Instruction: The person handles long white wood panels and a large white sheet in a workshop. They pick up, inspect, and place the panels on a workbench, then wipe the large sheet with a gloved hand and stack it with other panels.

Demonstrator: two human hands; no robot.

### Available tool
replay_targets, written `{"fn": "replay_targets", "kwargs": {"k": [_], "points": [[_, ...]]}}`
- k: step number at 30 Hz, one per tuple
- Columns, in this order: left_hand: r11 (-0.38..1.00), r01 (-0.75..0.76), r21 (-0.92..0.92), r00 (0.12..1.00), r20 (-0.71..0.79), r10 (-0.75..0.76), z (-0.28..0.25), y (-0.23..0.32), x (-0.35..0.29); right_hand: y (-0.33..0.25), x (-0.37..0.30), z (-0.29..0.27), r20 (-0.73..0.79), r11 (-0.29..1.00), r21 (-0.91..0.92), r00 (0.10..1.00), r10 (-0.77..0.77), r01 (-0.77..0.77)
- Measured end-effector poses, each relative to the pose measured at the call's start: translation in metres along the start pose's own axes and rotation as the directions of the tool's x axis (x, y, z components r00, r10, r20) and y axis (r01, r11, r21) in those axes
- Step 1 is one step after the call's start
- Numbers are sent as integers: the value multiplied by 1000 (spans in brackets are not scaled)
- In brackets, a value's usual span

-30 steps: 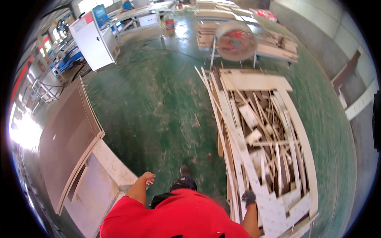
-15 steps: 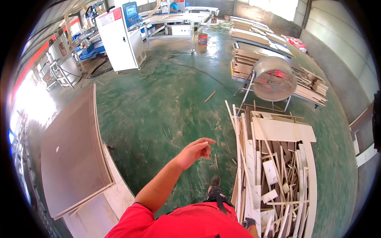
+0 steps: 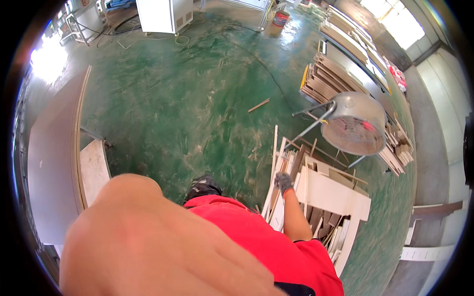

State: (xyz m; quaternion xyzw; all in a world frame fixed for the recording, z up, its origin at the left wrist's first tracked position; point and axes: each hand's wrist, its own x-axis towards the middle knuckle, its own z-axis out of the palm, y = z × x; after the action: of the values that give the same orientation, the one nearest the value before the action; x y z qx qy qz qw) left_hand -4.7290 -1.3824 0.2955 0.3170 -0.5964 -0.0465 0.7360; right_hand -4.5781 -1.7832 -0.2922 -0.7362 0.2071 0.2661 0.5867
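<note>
My bare left hand (image 3: 148,241) looms large and close at the lower left. The back of it faces up and its fingers are hidden, so I cannot see whether it holds anything. Farther off, my right hand (image 3: 283,181) wears a grey glove with an orange cuff. It is over the left side of a pile of long board strips (image 3: 277,209). Whether its fingers grip a strip is too small to make out. Beside it, a wide white board (image 3: 328,190) lies across the scrap pile, and narrow offcuts (image 3: 335,234) show below that board.
A round metal drum fan (image 3: 354,123) on legs stands beyond the pile. Stacked boards (image 3: 335,74) lie farther back. At left are large brown panels (image 3: 57,153). A loose wood stick (image 3: 258,105) and a cable (image 3: 264,66) lie on the green floor (image 3: 187,108). A white cabinet (image 3: 165,15) stands at the back.
My left hand has come up close from the middle of the view. My gloved right hand has come into view over the strips. The view has tilted downward and turned.
</note>
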Motion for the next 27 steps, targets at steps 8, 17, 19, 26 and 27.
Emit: {"fn": "replay_targets", "kwargs": {"k": [8, 17, 19, 26, 27], "points": [[995, 16, -97, 998, 59, -10, -290, -56, 42, -164, 226, -50, -7, 680, -653, 894, -447, 335], [974, 159, -160, 982, 131, -139, -641, -127, 144, -161, 244, -73, -315, 765, 381, 705, 636, -520], [980, 143, -142, 985, 119, -126, -705, -158, 158, -122, 281, -77, -213, 640, 472, 627, 750, -606], [993, 109, 52, 994, -22, -108, -963, -282, 207, -271, 500, -51, -63, 697, 332, 723, 688, -635], [979, 141, 148, 986, -105, -126, -1002, -293, 214, -319, 546, -55, -41, 741, 274, 762, 646, -613]]}}
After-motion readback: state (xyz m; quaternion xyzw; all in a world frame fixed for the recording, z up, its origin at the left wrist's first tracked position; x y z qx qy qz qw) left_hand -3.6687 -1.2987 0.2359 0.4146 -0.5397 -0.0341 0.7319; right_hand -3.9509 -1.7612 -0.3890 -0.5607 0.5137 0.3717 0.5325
